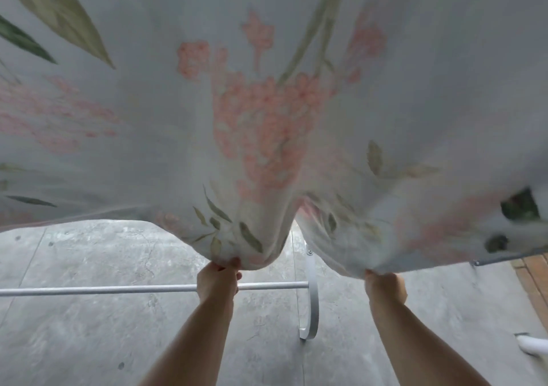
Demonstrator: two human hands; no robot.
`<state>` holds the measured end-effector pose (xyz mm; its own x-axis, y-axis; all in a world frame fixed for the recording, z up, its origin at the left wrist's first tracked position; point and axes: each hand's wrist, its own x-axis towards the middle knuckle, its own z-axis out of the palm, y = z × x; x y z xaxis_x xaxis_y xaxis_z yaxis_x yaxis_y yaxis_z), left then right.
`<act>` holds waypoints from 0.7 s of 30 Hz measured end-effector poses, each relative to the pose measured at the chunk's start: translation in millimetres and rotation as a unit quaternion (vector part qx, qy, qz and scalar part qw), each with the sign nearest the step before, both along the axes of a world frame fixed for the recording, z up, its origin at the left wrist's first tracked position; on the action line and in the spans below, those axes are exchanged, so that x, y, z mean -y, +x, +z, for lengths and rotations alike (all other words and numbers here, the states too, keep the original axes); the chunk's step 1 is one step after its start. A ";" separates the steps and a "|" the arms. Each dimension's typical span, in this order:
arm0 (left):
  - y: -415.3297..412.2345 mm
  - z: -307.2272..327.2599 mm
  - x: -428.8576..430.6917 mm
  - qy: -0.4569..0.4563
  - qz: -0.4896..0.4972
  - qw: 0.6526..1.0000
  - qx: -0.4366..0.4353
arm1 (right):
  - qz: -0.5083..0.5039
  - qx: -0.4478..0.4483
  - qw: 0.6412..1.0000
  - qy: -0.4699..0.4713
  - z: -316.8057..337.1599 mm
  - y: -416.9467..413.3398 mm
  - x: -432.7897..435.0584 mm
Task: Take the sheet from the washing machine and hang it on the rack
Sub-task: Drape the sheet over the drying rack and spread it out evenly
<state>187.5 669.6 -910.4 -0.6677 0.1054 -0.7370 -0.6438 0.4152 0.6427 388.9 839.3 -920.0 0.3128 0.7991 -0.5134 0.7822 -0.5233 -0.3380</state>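
The left hand (219, 282) and right hand (385, 289) each grip the lower edge of the pale, pink-flowered fabric sheet (267, 103), fingers (235, 264) curled into the cloth. Beneath them the white metal rack rail (118, 290) crosses grey concrete floor (89, 261). The sheet spreads wide ahead.

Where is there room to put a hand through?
Bare floor shows left of the left hand, either side of the bar. Between it and the right hand, only the rack leg stands. Higher up, sheet fills everything.
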 end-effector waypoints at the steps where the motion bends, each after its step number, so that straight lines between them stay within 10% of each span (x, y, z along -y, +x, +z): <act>1: -0.2 -2.9 0.0 0.003 -0.003 1.000 -0.002 | -0.001 0.018 1.000 -0.009 0.8 12.4 -2.5; 9: 14.6 8.5 17.2 0.032 -0.031 0.994 0.099 | -0.056 -0.046 0.993 -0.089 5.3 13.8 30.3; 21: -59.5 190.4 160.6 0.048 -0.064 0.997 -0.004 | 0.100 -0.255 0.931 -0.242 168.2 -145.6 183.5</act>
<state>128.0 509.0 -720.1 -0.6508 0.2590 -0.7137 -0.5839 0.4300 0.6886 243.3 655.8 -751.8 -0.2002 0.4522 -0.8691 0.6828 -0.5718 -0.4548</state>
